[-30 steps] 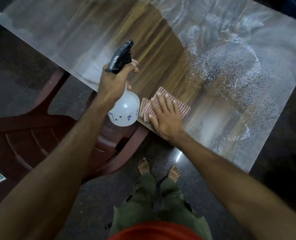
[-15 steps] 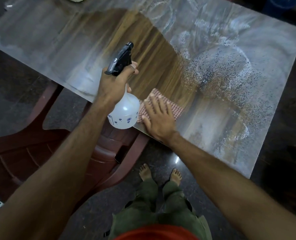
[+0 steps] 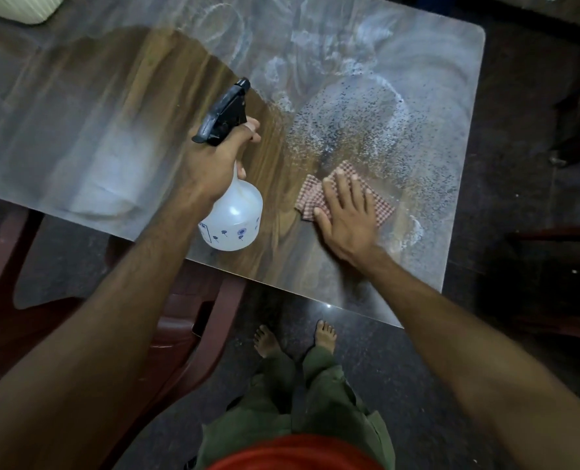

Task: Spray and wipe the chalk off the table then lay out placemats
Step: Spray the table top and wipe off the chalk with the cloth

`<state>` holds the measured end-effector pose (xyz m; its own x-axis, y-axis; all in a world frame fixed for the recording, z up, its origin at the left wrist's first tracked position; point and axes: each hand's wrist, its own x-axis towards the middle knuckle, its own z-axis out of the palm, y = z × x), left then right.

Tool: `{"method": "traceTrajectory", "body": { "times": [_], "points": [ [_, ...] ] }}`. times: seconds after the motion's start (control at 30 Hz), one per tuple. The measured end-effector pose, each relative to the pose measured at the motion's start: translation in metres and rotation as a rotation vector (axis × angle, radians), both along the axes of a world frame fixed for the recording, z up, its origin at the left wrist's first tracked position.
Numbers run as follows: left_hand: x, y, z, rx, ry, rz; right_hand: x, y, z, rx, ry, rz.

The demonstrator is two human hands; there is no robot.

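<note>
- One pale ribbed container [image 3: 21, 6] sits at the table's far left corner, cut off by the frame edge.
- One dark red plastic chair [image 3: 187, 320] stands on the left, tucked partly beneath the table's near edge.
- One table [image 3: 78, 106] fills the upper view. Its middle shows a bare brown wood-grain band, while the left and right parts are hazed with white chalk.
- One left hand [image 3: 210, 164] grasps one spray bottle [image 3: 236, 215] by the neck, fingers curled round it below the black trigger head, forefinger at the trigger. The bottle is white and translucent with small blue flower prints, held tilted over the table's near edge, nozzle pointing away.
- One red-and-white checked cloth [image 3: 315, 195] lies folded on the tabletop right of the bottle, at the border between wood and chalk.
- One right hand [image 3: 346, 215] presses flat on the cloth, fingers straight and slightly spread.
- One speckled wet patch [image 3: 366, 130] of droplets in the chalk lies just beyond the cloth.
- Two bare feet [image 3: 265, 340] stand on the dark floor below the table edge.
</note>
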<state>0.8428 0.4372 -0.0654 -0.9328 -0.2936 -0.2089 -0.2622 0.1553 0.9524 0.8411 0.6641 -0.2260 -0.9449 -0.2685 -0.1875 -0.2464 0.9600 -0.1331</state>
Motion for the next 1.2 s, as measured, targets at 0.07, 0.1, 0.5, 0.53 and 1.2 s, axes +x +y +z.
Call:
{"method": "traceTrajectory", "body": {
  "times": [0.07,0.1,0.5,0.53,1.2],
  "points": [
    [-0.005,0.014,-0.001,0.016,-0.002,-0.032,0.026,-0.005,-0.001,-0.025,0.012,0.101],
    [-0.007,0.019,-0.001,0.028,-0.002,-0.037,0.046,-0.001,-0.002,-0.029,0.006,0.185],
    [-0.019,0.065,-0.008,0.044,0.007,-0.025,-0.021,0.128,0.007,0.027,-0.046,0.034],
    [-0.018,0.07,-0.009,0.041,0.012,-0.017,-0.029,0.121,0.006,0.03,-0.048,0.024],
    [-0.023,0.112,-0.011,0.043,0.025,0.076,-0.082,0.153,0.003,0.048,-0.063,0.078]
  ]
}}
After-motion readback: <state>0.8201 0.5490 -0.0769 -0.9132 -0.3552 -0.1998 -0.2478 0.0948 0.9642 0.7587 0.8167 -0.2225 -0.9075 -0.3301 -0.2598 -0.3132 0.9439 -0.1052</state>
